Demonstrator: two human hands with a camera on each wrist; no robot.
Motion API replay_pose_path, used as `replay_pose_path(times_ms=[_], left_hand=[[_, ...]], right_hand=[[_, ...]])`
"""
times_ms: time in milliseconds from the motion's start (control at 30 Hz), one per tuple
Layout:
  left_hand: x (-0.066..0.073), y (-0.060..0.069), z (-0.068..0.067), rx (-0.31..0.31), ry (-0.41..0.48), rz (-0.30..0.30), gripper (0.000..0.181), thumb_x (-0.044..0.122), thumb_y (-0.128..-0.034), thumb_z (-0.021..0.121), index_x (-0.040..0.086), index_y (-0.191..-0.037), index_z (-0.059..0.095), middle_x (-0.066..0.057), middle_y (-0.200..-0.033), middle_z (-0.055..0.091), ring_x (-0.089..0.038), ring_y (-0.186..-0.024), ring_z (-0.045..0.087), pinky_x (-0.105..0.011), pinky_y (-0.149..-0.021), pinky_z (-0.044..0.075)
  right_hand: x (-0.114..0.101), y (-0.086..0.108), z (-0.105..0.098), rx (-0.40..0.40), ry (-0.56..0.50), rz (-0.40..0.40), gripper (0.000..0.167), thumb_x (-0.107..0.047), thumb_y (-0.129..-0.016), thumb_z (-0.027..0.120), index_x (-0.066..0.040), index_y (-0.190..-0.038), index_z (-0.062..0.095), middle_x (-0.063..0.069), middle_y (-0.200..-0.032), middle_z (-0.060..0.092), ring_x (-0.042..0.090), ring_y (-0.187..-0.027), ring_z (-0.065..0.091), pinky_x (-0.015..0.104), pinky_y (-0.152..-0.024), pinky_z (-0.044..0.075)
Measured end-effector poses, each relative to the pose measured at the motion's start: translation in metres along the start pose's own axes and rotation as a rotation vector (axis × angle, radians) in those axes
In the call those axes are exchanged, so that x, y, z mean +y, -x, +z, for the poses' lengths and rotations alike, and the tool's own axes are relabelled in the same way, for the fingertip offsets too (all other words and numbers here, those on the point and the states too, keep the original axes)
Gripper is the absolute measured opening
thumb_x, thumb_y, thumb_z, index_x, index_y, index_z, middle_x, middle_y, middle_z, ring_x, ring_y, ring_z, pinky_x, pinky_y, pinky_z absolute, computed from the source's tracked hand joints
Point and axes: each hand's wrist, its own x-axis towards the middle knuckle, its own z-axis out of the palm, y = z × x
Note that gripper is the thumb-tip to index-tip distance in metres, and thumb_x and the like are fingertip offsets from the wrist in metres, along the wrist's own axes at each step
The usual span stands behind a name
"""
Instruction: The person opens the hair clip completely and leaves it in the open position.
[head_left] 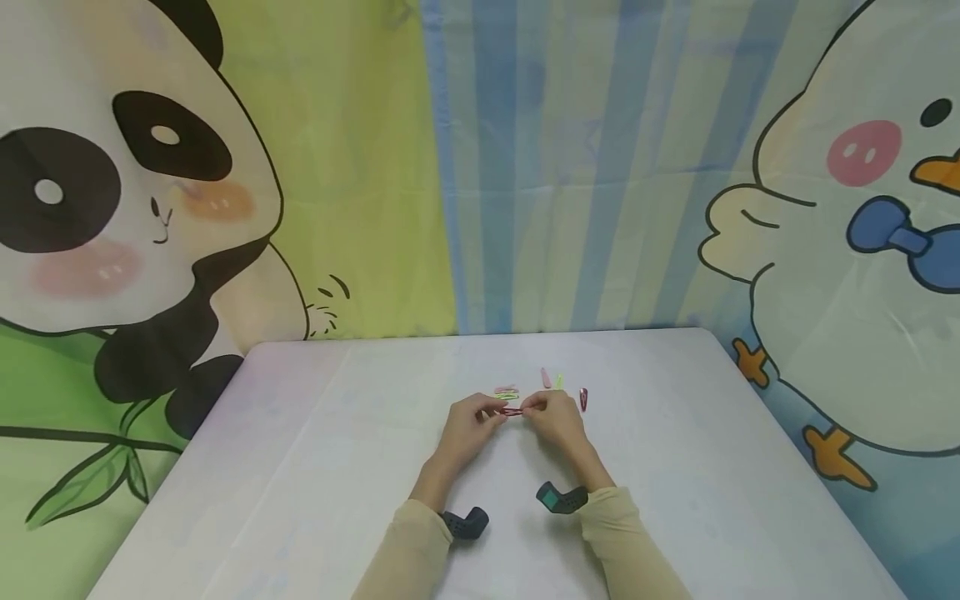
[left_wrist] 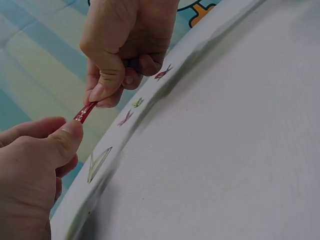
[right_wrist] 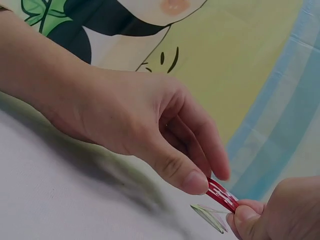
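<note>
A red snap hair clip (head_left: 512, 412) with a white pattern is held between both hands, just above the white table. My left hand (head_left: 467, 427) pinches one end between thumb and fingers. The opposite end sits in the pinch of my right hand (head_left: 557, 418). In the left wrist view the clip (left_wrist: 84, 113) spans the gap between the two thumbs; the right wrist view shows its patterned face (right_wrist: 222, 194). Close beyond the left fingertips lie a green clip (head_left: 507, 397) and a pink clip (head_left: 506, 389).
Beyond the right hand lie another pink clip (head_left: 545, 378), a partly hidden green clip (head_left: 558, 382) and a second red clip (head_left: 583, 400). The white table (head_left: 300, 467) ends at a printed curtain (head_left: 555, 167) with cartoon animals. Each wrist carries a dark strapped device (head_left: 467, 523).
</note>
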Motion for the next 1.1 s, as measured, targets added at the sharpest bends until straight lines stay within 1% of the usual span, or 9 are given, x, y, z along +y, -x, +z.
replay_pose_path(times_ms=[67,133,233,333,500,733,800,933,1100], left_hand=[[-0.0025,-0.0008,-0.0001,-0.005,-0.029,0.066,0.020,0.019,-0.0819,0.074,0.017,-0.101,0.072,0.007,-0.089,0.069,-0.004,-0.077,0.058,-0.021,-0.068,0.048],[-0.0044,-0.0013,0.0002,-0.007,-0.055,0.106,0.020,0.019,-0.0816,0.074,0.017,-0.101,0.072,0.007,-0.090,0.069,-0.003,-0.077,0.058,-0.020,-0.068,0.048],[-0.0056,-0.0017,0.0004,0.000,-0.081,0.145,0.019,0.017,-0.0814,0.075,0.016,-0.100,0.072,0.006,-0.091,0.069,-0.003,-0.077,0.058,-0.020,-0.068,0.049],[-0.0056,-0.0019,0.0003,0.011,-0.105,0.170,0.018,0.016,-0.0810,0.075,0.016,-0.099,0.073,0.006,-0.091,0.070,-0.003,-0.077,0.058,-0.019,-0.067,0.049],[-0.0037,-0.0016,-0.0002,0.026,-0.140,0.171,0.017,0.015,-0.0796,0.076,0.016,-0.096,0.075,0.006,-0.089,0.070,-0.003,-0.074,0.057,-0.018,-0.065,0.049],[-0.0013,-0.0007,-0.0014,0.034,-0.153,0.142,0.016,0.015,-0.0783,0.076,0.014,-0.094,0.076,0.004,-0.087,0.071,-0.004,-0.075,0.060,-0.020,-0.066,0.050],[-0.0006,-0.0007,-0.0021,0.045,-0.146,0.147,0.015,0.015,-0.0782,0.076,0.013,-0.093,0.076,0.003,-0.087,0.071,-0.005,-0.075,0.062,-0.021,-0.065,0.051],[-0.0008,-0.0002,-0.0028,0.073,-0.124,0.141,0.015,0.015,-0.0774,0.077,0.013,-0.092,0.076,0.002,-0.086,0.071,-0.007,-0.076,0.064,-0.022,-0.067,0.052],[-0.0016,0.0007,-0.0044,0.090,-0.058,0.090,0.014,0.017,-0.0780,0.076,0.014,-0.092,0.076,0.004,-0.086,0.072,-0.006,-0.075,0.063,-0.020,-0.064,0.049]], right_hand=[[-0.0003,0.0001,-0.0007,-0.010,-0.014,0.007,0.004,-0.013,-0.082,0.071,-0.013,-0.079,0.074,0.001,-0.081,0.072,0.014,-0.072,0.058,0.031,-0.068,0.044],[-0.0006,0.0004,-0.0009,-0.020,-0.023,0.014,0.004,-0.013,-0.082,0.071,-0.013,-0.080,0.074,0.001,-0.081,0.072,0.014,-0.072,0.058,0.031,-0.068,0.044],[-0.0008,0.0009,-0.0014,-0.031,-0.031,0.018,0.004,-0.013,-0.083,0.071,-0.012,-0.080,0.074,0.002,-0.081,0.072,0.015,-0.073,0.057,0.031,-0.069,0.044],[-0.0002,0.0003,-0.0014,-0.046,-0.037,0.026,0.004,-0.013,-0.084,0.071,-0.012,-0.081,0.074,0.002,-0.083,0.072,0.015,-0.073,0.056,0.031,-0.069,0.045],[0.0012,-0.0010,-0.0023,-0.078,-0.051,0.026,0.004,-0.015,-0.085,0.070,-0.013,-0.084,0.073,0.002,-0.086,0.072,0.016,-0.077,0.056,0.033,-0.073,0.045],[0.0050,-0.0021,-0.0037,-0.117,-0.036,-0.035,0.007,-0.020,-0.086,0.071,-0.016,-0.090,0.074,0.001,-0.093,0.072,0.016,-0.082,0.056,0.035,-0.077,0.047],[0.0058,-0.0025,-0.0045,-0.121,-0.030,-0.070,0.008,-0.019,-0.086,0.070,-0.016,-0.091,0.075,0.000,-0.095,0.072,0.015,-0.082,0.057,0.035,-0.076,0.048],[0.0059,-0.0030,-0.0063,-0.135,-0.038,-0.106,0.010,-0.021,-0.086,0.070,-0.017,-0.094,0.075,-0.001,-0.097,0.072,0.014,-0.082,0.056,0.032,-0.074,0.047],[0.0081,-0.0044,-0.0072,-0.172,-0.062,-0.125,0.015,-0.027,-0.086,0.070,-0.019,-0.098,0.074,-0.002,-0.096,0.071,0.013,-0.080,0.053,0.028,-0.069,0.045]])
